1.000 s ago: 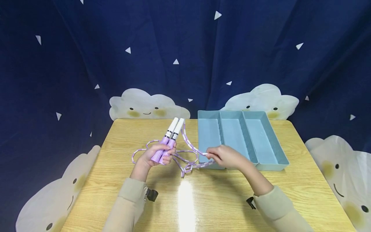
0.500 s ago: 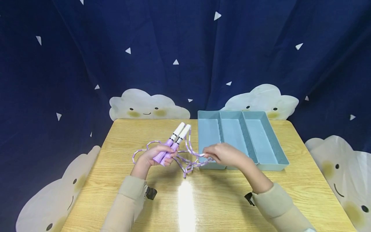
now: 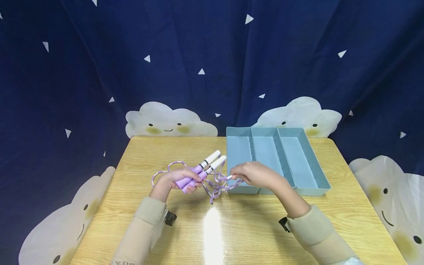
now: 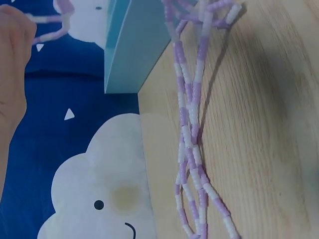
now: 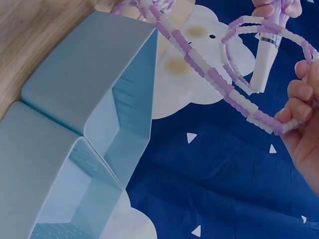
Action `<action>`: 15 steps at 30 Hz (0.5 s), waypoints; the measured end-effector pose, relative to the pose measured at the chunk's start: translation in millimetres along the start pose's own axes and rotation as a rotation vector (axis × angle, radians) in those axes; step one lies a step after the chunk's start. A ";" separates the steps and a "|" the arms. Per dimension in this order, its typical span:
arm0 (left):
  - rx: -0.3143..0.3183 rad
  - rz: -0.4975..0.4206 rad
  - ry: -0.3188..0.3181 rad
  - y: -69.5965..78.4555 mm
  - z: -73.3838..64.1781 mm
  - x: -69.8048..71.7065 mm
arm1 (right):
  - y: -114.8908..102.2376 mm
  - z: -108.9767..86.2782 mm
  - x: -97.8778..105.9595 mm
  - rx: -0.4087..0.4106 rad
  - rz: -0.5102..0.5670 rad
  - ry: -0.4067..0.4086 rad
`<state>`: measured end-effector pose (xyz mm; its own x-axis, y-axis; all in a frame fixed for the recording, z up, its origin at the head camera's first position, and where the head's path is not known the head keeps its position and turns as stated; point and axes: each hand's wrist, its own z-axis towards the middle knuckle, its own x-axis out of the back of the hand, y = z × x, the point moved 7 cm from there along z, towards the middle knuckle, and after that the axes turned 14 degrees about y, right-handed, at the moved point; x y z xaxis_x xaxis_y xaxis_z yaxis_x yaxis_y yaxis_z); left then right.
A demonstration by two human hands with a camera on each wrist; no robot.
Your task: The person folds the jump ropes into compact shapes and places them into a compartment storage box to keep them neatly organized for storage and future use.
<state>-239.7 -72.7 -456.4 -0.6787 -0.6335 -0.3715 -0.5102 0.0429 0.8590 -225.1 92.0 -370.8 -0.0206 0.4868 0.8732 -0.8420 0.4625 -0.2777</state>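
A jump rope with purple and white beads lies partly on the table, its two purple handles with white ends (image 3: 208,162) side by side. My left hand (image 3: 180,179) grips both handles together, their white ends pointing away to the upper right. The beaded cord (image 5: 219,82) runs from the handles to my right hand (image 3: 253,174), which holds a doubled stretch of it in curled fingers, clearly seen in the right wrist view (image 5: 301,99). Loose strands of the beaded cord (image 4: 192,129) lie crossed on the table in the left wrist view.
Three light blue trays (image 3: 313,192) stand side by side at the right of the wooden table (image 3: 159,147). The left tray's near end is just under my right hand. Behind the table hangs a dark blue curtain (image 3: 185,36) with clouds and triangles.
The handles in my left hand have tilted down and to the right, their white ends closer to my right hand. My right hand has shifted slightly left, and the cord between hangs slacker.
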 end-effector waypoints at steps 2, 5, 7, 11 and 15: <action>0.022 0.037 -0.004 -1.3 -0.1 -0.4 | -0.3 1.3 -0.6 0.009 -0.002 -0.004; 0.054 0.085 0.006 -2.4 0.4 -0.6 | -0.5 3.8 -1.2 0.020 -0.001 -0.008; 0.077 0.106 0.021 -3.1 1.3 0.3 | -0.7 5.3 -1.5 0.023 -0.001 -0.012; 0.115 0.141 0.045 -5.2 3.2 1.5 | -1.0 7.7 -3.0 0.015 -0.002 -0.035; 0.156 0.182 0.061 -7.9 4.8 1.5 | -1.8 10.7 -5.2 0.011 -0.014 -0.062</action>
<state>-239.2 -70.3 -465.4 -0.7361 -0.6498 -0.1893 -0.4608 0.2763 0.8434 -229.2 80.7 -370.6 -0.0417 0.4336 0.9001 -0.8483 0.4606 -0.2611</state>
